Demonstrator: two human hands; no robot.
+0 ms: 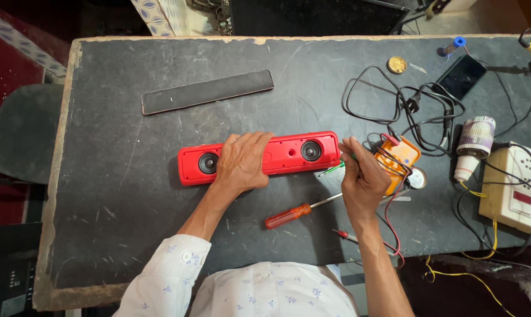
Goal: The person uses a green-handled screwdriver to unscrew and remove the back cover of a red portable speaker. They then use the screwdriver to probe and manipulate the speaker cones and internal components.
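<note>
Firmly, the left hand (242,163) presses flat on the red speaker bar (259,157); the right hand (362,182) pinches a green-handled tool (334,168) at its end. A slip could gouge the casing.

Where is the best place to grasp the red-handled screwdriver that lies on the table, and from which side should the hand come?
Probably the red handle, taken from above with fingers across it. It lies flat on the table, clear of other things, while the thin metal shaft runs up toward the right hand. The left hand rests on the red speaker.
</note>
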